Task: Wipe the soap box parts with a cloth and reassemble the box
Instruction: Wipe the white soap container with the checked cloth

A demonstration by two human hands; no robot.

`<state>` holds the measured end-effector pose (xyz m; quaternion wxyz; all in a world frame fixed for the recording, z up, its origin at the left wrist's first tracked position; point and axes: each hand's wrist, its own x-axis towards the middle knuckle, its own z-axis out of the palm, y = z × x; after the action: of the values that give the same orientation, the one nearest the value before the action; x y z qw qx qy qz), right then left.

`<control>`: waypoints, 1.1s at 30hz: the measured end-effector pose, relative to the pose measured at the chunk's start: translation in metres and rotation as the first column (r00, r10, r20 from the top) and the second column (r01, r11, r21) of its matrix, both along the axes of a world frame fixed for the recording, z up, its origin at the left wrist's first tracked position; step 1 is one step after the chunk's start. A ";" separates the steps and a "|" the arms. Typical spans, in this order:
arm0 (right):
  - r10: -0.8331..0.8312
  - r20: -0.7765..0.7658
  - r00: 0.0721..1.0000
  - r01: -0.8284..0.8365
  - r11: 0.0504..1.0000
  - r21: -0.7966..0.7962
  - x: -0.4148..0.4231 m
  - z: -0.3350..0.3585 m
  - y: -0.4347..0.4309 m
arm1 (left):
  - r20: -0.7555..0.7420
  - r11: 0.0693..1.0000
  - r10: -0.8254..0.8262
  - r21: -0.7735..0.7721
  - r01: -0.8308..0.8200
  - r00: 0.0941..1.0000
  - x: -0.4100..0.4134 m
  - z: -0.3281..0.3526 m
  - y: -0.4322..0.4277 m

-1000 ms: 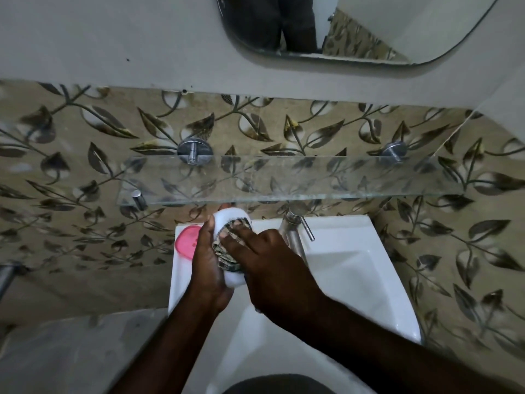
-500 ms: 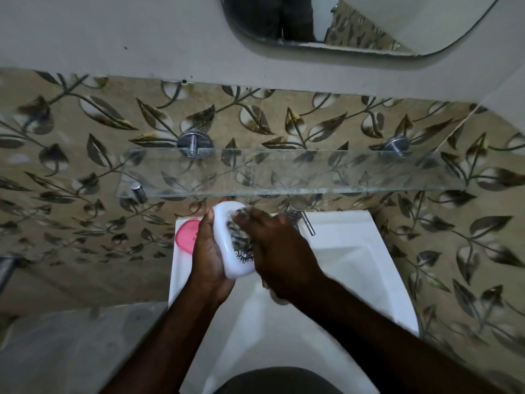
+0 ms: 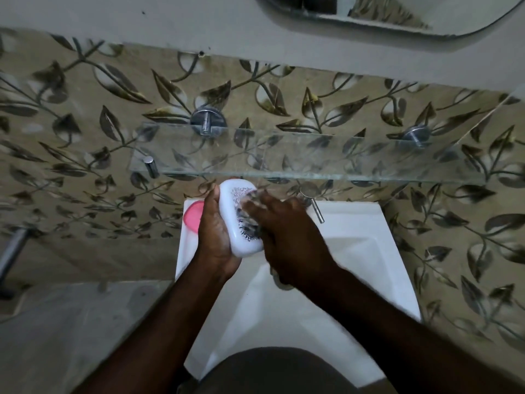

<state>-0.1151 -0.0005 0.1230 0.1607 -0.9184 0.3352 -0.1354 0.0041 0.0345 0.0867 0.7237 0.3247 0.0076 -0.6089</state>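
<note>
Soap box part, white and oval with a dark lace-like print on its face, held at centre frame, just above the back left corner of the white sink. Gripped along its left edge by the left hand, fingers wrapped round its far side. Rubbed on its printed face by the right hand, fingers pressed down on a patterned cloth that shows only as a blur between fingertips and plastic; a pale fold also hangs under that wrist, probably the same cloth, too smeared to be sure.

Judged mid-task: wiping under way on this one piece, reassembly not yet begun. Pink part, rounded and glossy, lies apart on the sink's rim at left of centre, half hidden behind the left hand; whether wiped already, impossible to tell. No other piece visible, and no soap.

Looks like smooth, hard, light plastic with rounded corners, likely slippery if wet, so best kept cradled rather than pinched. Glass shelf sits close above, near the fingertips.
</note>
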 end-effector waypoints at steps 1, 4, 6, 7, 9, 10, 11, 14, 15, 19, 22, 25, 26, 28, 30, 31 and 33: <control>0.069 -0.006 0.998 -0.069 0.997 -0.038 -0.006 0.000 0.013 | -0.006 1.000 -0.004 0.011 0.004 1.000 0.002 -0.001 -0.001; 0.196 0.006 0.981 -0.195 0.978 -0.078 -0.020 -0.006 0.027 | -0.002 0.998 -0.016 0.068 0.016 1.000 0.007 0.000 -0.002; 0.090 0.063 0.994 -0.090 0.996 -0.003 -0.020 -0.015 0.009 | -0.012 0.998 -0.003 0.065 0.004 1.000 0.005 -0.001 -0.003; 0.019 0.098 0.995 -0.022 1.000 0.022 -0.018 -0.018 0.002 | -0.021 0.998 0.007 0.058 -0.006 1.000 0.004 -0.001 -0.003; -0.019 0.106 0.994 0.020 1.000 -0.012 -0.016 -0.018 0.004 | -0.047 0.999 0.025 0.048 -0.023 0.999 0.001 0.001 -0.001; 0.008 0.092 0.996 -0.003 0.998 -0.057 -0.017 -0.018 0.011 | -0.058 0.999 0.022 0.046 -0.020 0.998 0.001 0.000 0.000; 0.055 0.072 0.996 -0.048 0.995 -0.090 -0.020 -0.017 0.018 | -0.059 0.999 0.020 0.044 -0.017 0.998 0.002 0.000 0.001; 0.157 0.028 0.987 -0.154 0.985 -0.079 -0.030 -0.020 0.018 | -0.044 0.999 -0.004 0.039 0.005 0.999 0.000 -0.001 0.002; 0.140 0.037 0.989 -0.139 0.989 -0.047 -0.030 -0.023 0.010 | -0.059 0.999 0.005 0.036 -0.003 0.998 -0.002 -0.001 0.001; 0.087 0.036 0.996 -0.085 0.995 -0.053 -0.027 -0.027 0.015 | -0.085 0.995 0.083 0.058 -0.078 0.993 -0.005 0.000 0.001; 0.188 0.033 0.982 -0.183 0.976 -0.118 -0.023 -0.018 0.036 | -0.080 0.994 0.051 0.103 -0.043 0.996 -0.002 -0.005 0.002; 0.187 0.075 0.979 -0.184 0.982 -0.053 -0.012 -0.015 0.024 | -0.100 0.995 0.005 0.098 0.005 0.995 -0.004 -0.003 0.004; 0.132 0.115 0.985 -0.133 0.991 -0.002 -0.009 -0.017 0.017 | -0.090 0.995 0.035 0.095 -0.026 0.995 -0.004 -0.004 0.004; -0.004 0.207 0.978 -0.020 0.994 0.111 -0.007 -0.019 0.007 | -0.060 0.992 0.098 0.086 -0.092 0.993 -0.001 -0.004 0.003; -0.016 0.218 0.976 -0.011 0.993 0.121 -0.010 -0.015 0.010 | -0.040 0.986 0.149 0.079 -0.145 0.988 0.005 -0.003 0.000; 0.030 0.194 0.981 -0.049 0.994 0.095 -0.012 -0.014 0.017 | -0.032 0.983 0.166 0.079 -0.163 0.986 0.009 -0.001 0.000; 0.116 0.138 0.984 -0.123 0.992 0.042 -0.013 -0.011 0.029 | -0.037 0.986 0.148 0.078 -0.145 0.988 0.009 -0.002 -0.001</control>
<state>-0.1285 0.0289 0.1123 0.2137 -0.9213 0.2713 -0.1789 0.0134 0.0334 0.0852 0.7535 0.3372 0.0695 -0.5601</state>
